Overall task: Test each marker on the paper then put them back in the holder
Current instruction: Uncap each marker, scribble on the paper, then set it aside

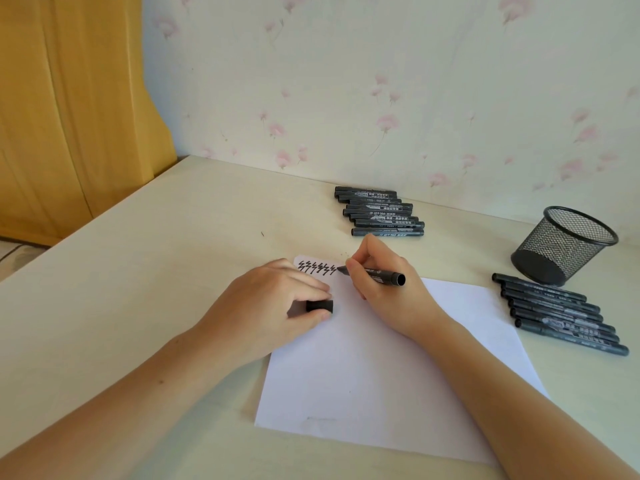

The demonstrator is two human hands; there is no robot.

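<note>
1. The tabletop (145, 271) is pale cream and meets a wall (346, 81) papered with pink flowers; a yellow wooden panel (69, 116) stands at far left.
2. A white paper (381, 375) lies flat at centre, with a row of black zigzag marks (317, 267) along its far left edge.
3. The holder (562, 245), a black mesh cup, stands upright at right, beyond the paper. No marker shows above its rim.
4. Capped markers lie in two rows: the far row (381, 211) near the wall, the right row (561, 313) just in front of the holder.
5. The right hand (384, 285) grips an uncapped marker (375, 274), tip at the end of the marks.
6. The left hand (273, 303) rests on the paper's left edge and pinches the cap (319, 305) between thumb and fingers.
7. The hands are apart, either side of the marks.
</note>
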